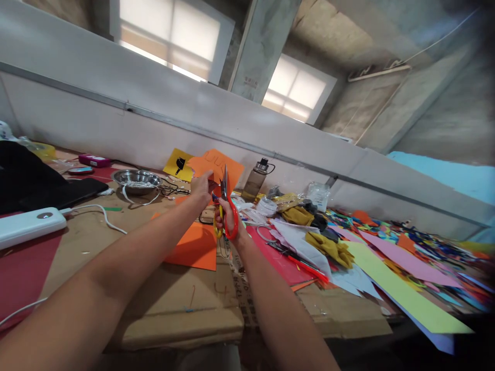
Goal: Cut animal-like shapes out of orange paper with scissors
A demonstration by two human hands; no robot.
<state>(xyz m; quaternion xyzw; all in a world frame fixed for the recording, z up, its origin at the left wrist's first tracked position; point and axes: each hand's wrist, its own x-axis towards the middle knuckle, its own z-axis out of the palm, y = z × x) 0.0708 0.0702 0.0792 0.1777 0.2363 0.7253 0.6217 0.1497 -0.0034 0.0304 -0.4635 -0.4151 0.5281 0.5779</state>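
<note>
My left hand grips an orange sheet of paper by its lower left part, holding it up above the table. Dark pencil-like outlines run across the sheet. In my right hand is a pair of scissors with one red and one yellow handle loop; its blades point up against the sheet's lower middle. How far the blades are apart I cannot tell. Below my hands, another orange sheet lies on the cardboard. A yellow card with a dark shape stands behind my left hand.
A grey bottle stands behind, near the wall. To the left are a metal bowl and a white power strip with a cord. Rightward lie mustard cloth, a red-handled tool, long coloured paper strips and many scraps.
</note>
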